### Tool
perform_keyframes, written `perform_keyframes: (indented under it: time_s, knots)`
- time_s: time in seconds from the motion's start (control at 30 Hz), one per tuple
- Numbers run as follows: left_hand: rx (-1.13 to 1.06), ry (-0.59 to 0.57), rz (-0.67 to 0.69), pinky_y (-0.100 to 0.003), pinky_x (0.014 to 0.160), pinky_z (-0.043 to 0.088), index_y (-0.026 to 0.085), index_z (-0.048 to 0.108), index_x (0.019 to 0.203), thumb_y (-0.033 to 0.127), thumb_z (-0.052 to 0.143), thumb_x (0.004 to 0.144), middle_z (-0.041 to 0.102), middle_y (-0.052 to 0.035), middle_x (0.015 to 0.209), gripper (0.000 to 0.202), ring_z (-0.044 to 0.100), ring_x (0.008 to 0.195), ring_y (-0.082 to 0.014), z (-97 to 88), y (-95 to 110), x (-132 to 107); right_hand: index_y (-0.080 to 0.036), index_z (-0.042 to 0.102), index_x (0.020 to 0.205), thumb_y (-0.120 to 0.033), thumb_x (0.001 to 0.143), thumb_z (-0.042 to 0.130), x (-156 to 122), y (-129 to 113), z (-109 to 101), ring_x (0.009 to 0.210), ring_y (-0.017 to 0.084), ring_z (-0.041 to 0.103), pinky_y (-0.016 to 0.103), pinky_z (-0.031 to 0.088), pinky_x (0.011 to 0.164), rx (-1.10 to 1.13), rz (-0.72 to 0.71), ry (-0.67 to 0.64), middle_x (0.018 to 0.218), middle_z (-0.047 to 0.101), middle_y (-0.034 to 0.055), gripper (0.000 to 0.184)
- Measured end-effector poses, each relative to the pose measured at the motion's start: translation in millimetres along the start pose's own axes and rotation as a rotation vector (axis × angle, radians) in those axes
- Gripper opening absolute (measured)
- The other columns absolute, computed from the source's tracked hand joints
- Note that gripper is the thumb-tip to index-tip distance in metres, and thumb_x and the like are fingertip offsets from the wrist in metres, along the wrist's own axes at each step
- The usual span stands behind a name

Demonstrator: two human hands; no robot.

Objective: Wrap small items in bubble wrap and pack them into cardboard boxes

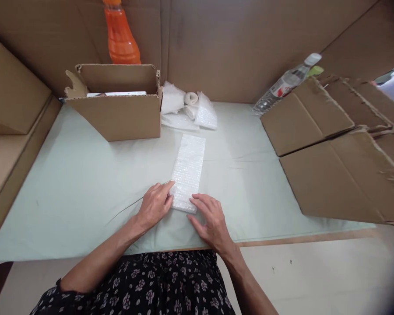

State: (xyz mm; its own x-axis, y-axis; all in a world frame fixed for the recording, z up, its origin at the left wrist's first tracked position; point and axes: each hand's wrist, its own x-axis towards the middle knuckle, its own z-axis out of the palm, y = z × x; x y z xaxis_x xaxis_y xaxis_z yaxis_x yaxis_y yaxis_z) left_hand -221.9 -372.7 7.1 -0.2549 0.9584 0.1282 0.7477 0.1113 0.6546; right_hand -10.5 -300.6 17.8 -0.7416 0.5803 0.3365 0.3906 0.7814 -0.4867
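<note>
The bubble-wrap strip (188, 166) lies nearer you and right of the open carton (131, 118). Your left hand (155, 202) and right hand (212, 218) rest at its edges, fingers apart, gripping nothing; uneven pressure could skew or crease it.

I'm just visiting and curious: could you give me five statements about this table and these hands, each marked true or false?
1. The left hand touches the flat strip of white bubble wrap. True.
2. The orange plastic bottle is in front of the open brown cardboard box. False: it is behind it.
3. The clear plastic bottle with a white cap is beside brown cardboard boxes. True.
4. The right hand is inside the box. False: it is at the strip's near end.
5. A pale green cloth lies beneath the strip. True.
</note>
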Motion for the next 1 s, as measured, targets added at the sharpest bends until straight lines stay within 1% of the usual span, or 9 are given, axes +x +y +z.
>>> perform_keyframes:
  time_s: [0.1, 0.23, 0.3, 0.4, 0.53, 0.63, 0.73, 0.87, 1.0]
  knots:
    - [0.013, 0.018, 0.023, -0.04, 0.085, 0.053, 0.019, 0.064, 0.13, 0.02, 0.055, 0.09, 0.072, -0.0092, 0.093, 0.041, 0.064, 0.089, -0.026, -5.9, 1.4, -3.2, -0.022, 0.067, 0.123, -0.022, 0.095, 0.062, -7.0, -1.7, 9.3, 0.124, 0.03, 0.062, 0.047, 0.05, 0.096, -0.035, -0.034, -0.048, 0.131, 0.07, 0.0115, 0.029]
    - [-0.129, -0.021, 0.146, -0.046, 0.102, 0.049, 0.022, 0.061, 0.136, 0.034, 0.064, 0.092, 0.068, -0.0134, 0.127, 0.046, 0.061, 0.118, -0.0297, -22.6, 5.0, -16.2, -0.023, 0.072, 0.116, -0.017, 0.1, 0.052, -0.2, 0.5, 15.3, 0.109, 0.025, 0.069, 0.043, 0.054, 0.092, 0.064, 0.064, -0.001, 0.112, 0.077, 0.0092, 0.027]
    - [-0.174, -0.091, 0.158, -0.046, 0.101, 0.05, 0.024, 0.06, 0.138, 0.032, 0.064, 0.092, 0.071, -0.0116, 0.123, 0.047, 0.063, 0.114, -0.0284, -27.7, 5.7, -24.5, -0.024, 0.073, 0.116, -0.02, 0.102, 0.05, 4.6, 1.3, 11.6, 0.098, 0.022, 0.072, 0.039, 0.057, 0.087, 0.185, 0.106, -0.05, 0.105, 0.078, 0.0073, 0.027]
    - [-0.174, -0.121, 0.047, -0.041, 0.09, 0.054, 0.026, 0.062, 0.137, 0.025, 0.056, 0.095, 0.074, -0.0087, 0.107, 0.043, 0.066, 0.095, -0.0242, -24.9, 3.9, -32.1, -0.026, 0.073, 0.118, -0.026, 0.102, 0.05, 7.3, 0.5, 3.7, 0.096, 0.021, 0.073, 0.037, 0.059, 0.085, 0.28, 0.151, -0.115, 0.106, 0.078, 0.0051, 0.027]
    - [-0.104, -0.045, -0.046, -0.039, 0.082, 0.054, 0.023, 0.064, 0.134, 0.026, 0.059, 0.092, 0.073, -0.0082, 0.095, 0.042, 0.064, 0.084, -0.0235, -10.0, -0.3, -26.2, -0.024, 0.069, 0.122, -0.029, 0.1, 0.057, 2.9, -2.7, -1.7, 0.107, 0.026, 0.069, 0.044, 0.054, 0.091, 0.092, 0.151, 0.077, 0.116, 0.074, 0.0103, 0.026]
    - [-0.017, 0.029, -0.023, -0.041, 0.086, 0.053, 0.022, 0.064, 0.132, 0.024, 0.059, 0.091, 0.072, -0.0094, 0.099, 0.041, 0.064, 0.093, -0.026, -4.8, 0.3, -18.4, -0.023, 0.068, 0.121, -0.026, 0.097, 0.062, 0.5, -4.5, 1.2, 0.112, 0.028, 0.065, 0.045, 0.051, 0.092, -0.009, 0.033, 0.041, 0.119, 0.072, 0.011, 0.025]
    - [-0.005, 0.086, 0.07, -0.046, 0.098, 0.051, 0.021, 0.063, 0.132, 0.024, 0.059, 0.091, 0.068, -0.0137, 0.122, 0.041, 0.062, 0.113, -0.0295, -10.0, 3.8, -18.7, -0.021, 0.068, 0.121, -0.023, 0.095, 0.064, 2.6, -3.6, 8.5, 0.117, 0.03, 0.063, 0.046, 0.049, 0.094, -0.033, -0.037, -0.062, 0.123, 0.072, 0.0112, 0.026]
    - [-0.097, -0.034, 0.203, -0.047, 0.101, 0.049, 0.024, 0.061, 0.135, 0.022, 0.062, 0.09, 0.069, -0.0116, 0.125, 0.045, 0.061, 0.116, -0.0292, -23.5, 6.4, -33.6, -0.022, 0.068, 0.12, -0.018, 0.099, 0.057, 5.6, -1.4, 9.5, 0.105, 0.025, 0.067, 0.043, 0.05, 0.091, 0.086, 0.009, -0.079, 0.109, 0.076, 0.008, 0.024]
    - [-0.17, -0.114, 0.069, -0.038, 0.085, 0.053, 0.024, 0.06, 0.137, 0.019, 0.055, 0.093, 0.074, -0.0082, 0.105, 0.044, 0.067, 0.094, -0.0233, -26.1, 2.9, -41.5, -0.023, 0.065, 0.125, -0.024, 0.099, 0.058, 1.8, -5.1, -1.3, 0.101, 0.024, 0.068, 0.041, 0.052, 0.089, 0.153, 0.028, -0.109, 0.11, 0.076, 0.008, 0.027]
